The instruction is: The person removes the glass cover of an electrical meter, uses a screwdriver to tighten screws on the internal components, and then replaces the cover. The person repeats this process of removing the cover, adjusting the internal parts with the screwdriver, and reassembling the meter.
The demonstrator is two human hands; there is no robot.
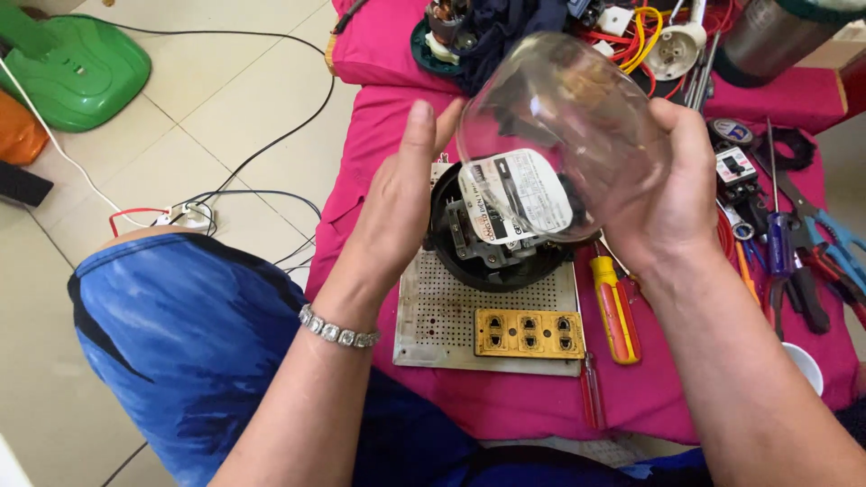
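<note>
Both my hands hold a clear glass dome cover tilted above a round black electricity meter. My left hand presses flat against the dome's left side, thumb up. My right hand grips its right side. The meter's white dial plate shows through the glass. The meter sits on a white perforated board with a yellow triple socket strip at its near edge. A silver bracelet circles my left wrist.
A pink cloth covers the table. A yellow-and-red screwdriver, a red one, pliers and a breaker lie at right. Wires and a lamp holder lie behind. Cables and a green casing lie on the tiled floor.
</note>
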